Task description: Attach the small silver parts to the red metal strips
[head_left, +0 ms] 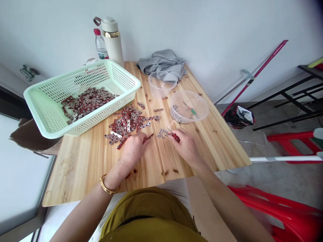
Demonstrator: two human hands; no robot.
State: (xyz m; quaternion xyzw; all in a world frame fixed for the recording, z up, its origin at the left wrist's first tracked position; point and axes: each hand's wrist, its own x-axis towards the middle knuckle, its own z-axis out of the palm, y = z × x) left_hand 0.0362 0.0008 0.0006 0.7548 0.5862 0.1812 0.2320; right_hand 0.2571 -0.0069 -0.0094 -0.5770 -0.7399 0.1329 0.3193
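Observation:
My left hand (pixel 135 146) is closed, pinching a small dark strip (pixel 149 136) between thumb and fingers just above the wooden table. My right hand (pixel 185 144) is wrapped round a small red-handled tool (pixel 175 136) whose thin metal tip points left; its exact kind is hard to make out. Between the hands lies a loose cluster of small silvery metal pieces (pixel 162 133), close to the tool's tip. A pile of reddish-brown and silver strips (pixel 128 119) with round studs or holes spreads beyond my left hand.
A pale green perforated basket (pixel 85 126) holds more strips at the left. Two clear round tubs (pixel 203 112) stand at the back right; the nearer holds metal pieces and a green-handled tool (pixel 193 111). Behind are grey cloth (pixel 161 62), a flask (pixel 113 47) and a bottle (pixel 100 43).

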